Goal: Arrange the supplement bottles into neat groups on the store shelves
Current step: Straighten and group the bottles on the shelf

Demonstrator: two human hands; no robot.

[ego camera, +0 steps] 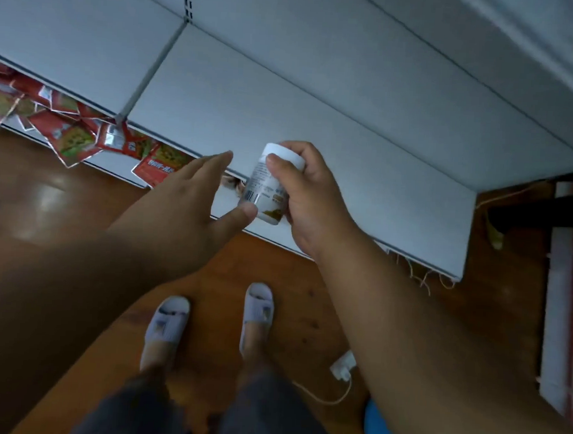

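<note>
Grey metal shelf runs across the far side above a brown wooden floor, seen from overhead. Over its near edge the right hand grips a white bottle, thumb across the label and fingers curled behind the cap, tilted as if to read or turn it. The left hand is released, fingers straight, thumb touching the bottle's base, probably to steady or take it. Barcode and small print show, too blurred to read. Red packets with unreadable white lettering lie on a lower shelf, far left
</note>
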